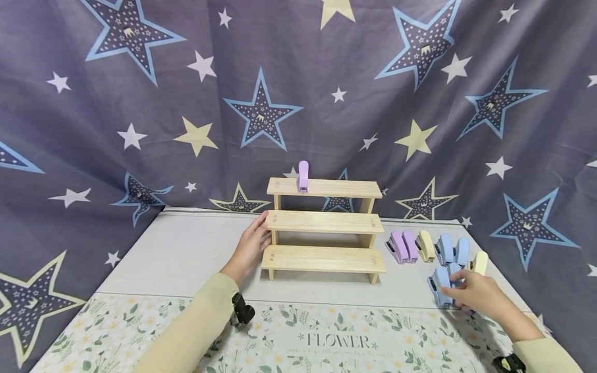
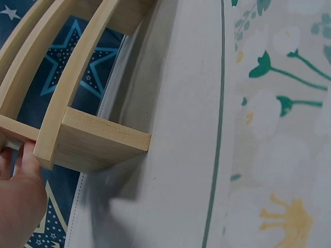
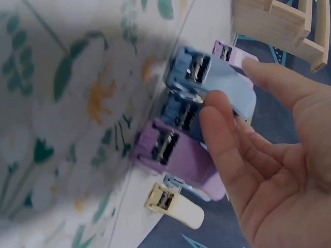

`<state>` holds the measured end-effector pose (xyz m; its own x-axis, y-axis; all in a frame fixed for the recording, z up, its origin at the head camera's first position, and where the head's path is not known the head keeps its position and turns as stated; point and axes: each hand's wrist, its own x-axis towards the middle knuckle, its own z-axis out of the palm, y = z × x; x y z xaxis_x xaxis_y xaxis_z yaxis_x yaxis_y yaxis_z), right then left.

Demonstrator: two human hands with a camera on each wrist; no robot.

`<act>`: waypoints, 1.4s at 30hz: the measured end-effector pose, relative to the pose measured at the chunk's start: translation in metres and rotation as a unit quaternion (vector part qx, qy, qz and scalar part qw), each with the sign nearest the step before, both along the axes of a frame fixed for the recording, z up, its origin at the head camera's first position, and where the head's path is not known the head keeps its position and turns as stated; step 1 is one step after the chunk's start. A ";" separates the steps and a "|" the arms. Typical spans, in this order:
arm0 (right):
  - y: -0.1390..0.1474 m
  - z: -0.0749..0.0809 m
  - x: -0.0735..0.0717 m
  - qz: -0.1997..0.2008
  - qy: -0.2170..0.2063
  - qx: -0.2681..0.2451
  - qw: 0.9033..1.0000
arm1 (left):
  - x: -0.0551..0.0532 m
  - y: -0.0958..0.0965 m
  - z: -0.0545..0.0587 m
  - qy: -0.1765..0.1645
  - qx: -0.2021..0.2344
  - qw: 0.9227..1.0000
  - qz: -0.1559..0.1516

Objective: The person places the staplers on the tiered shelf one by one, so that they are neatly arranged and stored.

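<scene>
A three-step wooden display stand point(image 1: 324, 259) stands mid-table. My left hand point(image 1: 252, 246) holds the left end of its middle step, fingers at the step's edge and side support point(image 2: 18, 128). At the right, my right hand point(image 1: 478, 292) has thumb and fingers around the front blue stapler point(image 3: 227, 85), fingertips at the gap beside a second blue stapler point(image 3: 181, 111). A purple stapler point(image 3: 178, 155) stands next to these, mostly covered by the hand in the head view. On the top step sits another purple stapler point(image 1: 303, 176).
Behind the right hand stand two purple staplers point(image 1: 403, 247), a yellow stapler point(image 1: 425, 246) and two blue staplers point(image 1: 452, 250). A cream stapler point(image 1: 480, 262) is at the right. A floral cloth point(image 1: 326, 321) covers the table's front; a starry curtain point(image 1: 186, 103) hangs behind.
</scene>
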<state>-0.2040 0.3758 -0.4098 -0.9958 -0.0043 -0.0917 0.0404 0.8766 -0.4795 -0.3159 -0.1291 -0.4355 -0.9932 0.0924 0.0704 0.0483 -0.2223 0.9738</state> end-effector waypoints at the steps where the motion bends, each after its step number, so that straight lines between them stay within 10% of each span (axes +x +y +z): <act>1: -0.002 -0.002 0.000 0.003 0.002 0.007 1.000 | 0.000 0.000 0.000 -0.002 -0.002 1.000 0.002; 24: -0.015 -0.009 0.002 0.022 0.013 -0.006 1.000 | 0.000 0.000 -0.002 0.009 -0.006 1.000 -0.009; 42: -0.056 0.043 -0.012 0.029 0.183 -0.017 0.982 | 0.002 -0.002 0.001 0.006 -0.008 1.000 -0.007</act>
<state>-0.2160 0.3198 -0.3673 -0.9598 -0.0587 0.2744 -0.1902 0.8552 -0.4821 -0.3141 -0.1306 -0.4349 -0.9909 0.1075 0.0815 0.0578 -0.2074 0.9765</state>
